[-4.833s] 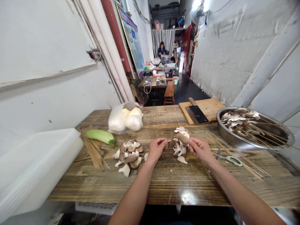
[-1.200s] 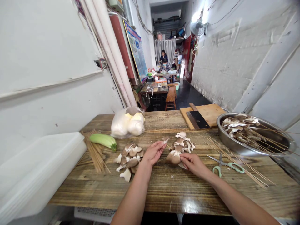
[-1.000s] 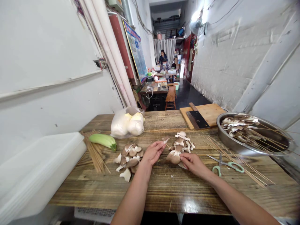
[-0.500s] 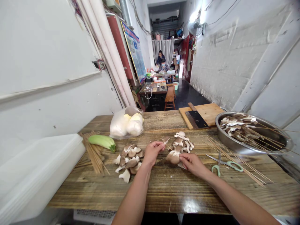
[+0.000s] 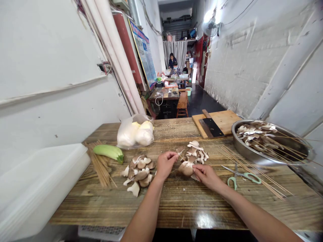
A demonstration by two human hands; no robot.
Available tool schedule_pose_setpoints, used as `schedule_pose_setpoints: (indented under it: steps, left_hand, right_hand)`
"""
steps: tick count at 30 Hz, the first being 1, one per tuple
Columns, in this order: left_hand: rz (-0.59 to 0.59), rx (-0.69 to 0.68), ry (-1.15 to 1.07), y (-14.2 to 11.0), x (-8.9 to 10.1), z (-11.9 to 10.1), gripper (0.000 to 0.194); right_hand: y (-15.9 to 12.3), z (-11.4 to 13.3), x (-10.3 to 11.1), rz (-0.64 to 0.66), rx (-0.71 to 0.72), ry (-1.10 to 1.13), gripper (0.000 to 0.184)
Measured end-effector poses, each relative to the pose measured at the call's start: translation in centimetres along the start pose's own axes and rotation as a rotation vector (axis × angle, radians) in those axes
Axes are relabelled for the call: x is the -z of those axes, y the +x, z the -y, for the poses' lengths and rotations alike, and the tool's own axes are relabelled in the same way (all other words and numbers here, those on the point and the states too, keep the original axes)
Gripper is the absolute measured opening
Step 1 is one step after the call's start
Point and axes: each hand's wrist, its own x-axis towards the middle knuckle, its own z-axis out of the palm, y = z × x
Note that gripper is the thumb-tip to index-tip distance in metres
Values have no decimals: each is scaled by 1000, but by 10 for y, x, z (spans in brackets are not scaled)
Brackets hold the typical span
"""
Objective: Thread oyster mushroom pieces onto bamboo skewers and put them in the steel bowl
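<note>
My left hand [image 5: 166, 163] is closed in a pinch on a thin bamboo skewer [image 5: 180, 156], of which only a short length shows past the fingertips. A small brown mushroom piece [image 5: 180, 150] sits at those fingertips. Between finger and thumb, my right hand [image 5: 205, 174] grips a brown-capped oyster mushroom [image 5: 186, 169] by its pale part, low over the table. Just behind it lies a small heap of oyster mushrooms [image 5: 199, 154]. Another pile of torn oyster mushrooms [image 5: 140, 173] rests left of my left hand.
Green-handled scissors [image 5: 244, 174] and loose skewers [image 5: 252, 169] lie at right, beside a steel basin [image 5: 271, 160] of skewered mushrooms. A cleaver [image 5: 212, 127] rests on a cutting board [image 5: 228, 119]. At left are a green squash [image 5: 108, 152], a skewer bundle [image 5: 101, 169] and a plastic bag [image 5: 126, 134].
Since the oldest frame, my right hand has come down and left with a mushroom, uncovering the scissors' handles. In the last second both hands have barely moved; the view shifted slightly.
</note>
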Motion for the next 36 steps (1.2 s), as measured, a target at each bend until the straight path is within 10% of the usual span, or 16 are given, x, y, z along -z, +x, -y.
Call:
schedule_pose_setpoints:
  steps: [13,22,30,36]
  left_hand:
    - [214,-47,-1,-11,-11,-16,11]
    - [45,-163,128,0,-11,12,16]
    - [53,-59,445,1,-29,27,10]
    - [78,37,221,6,-23,32,11]
  right_hand:
    - [1,3,1,-88,35,-28,35]
    - [5,9,31,-405,12,63,32]
    - [6,-3,23,-363,30,10,33]
    - [7,-6,24,-334,62,-3,33]
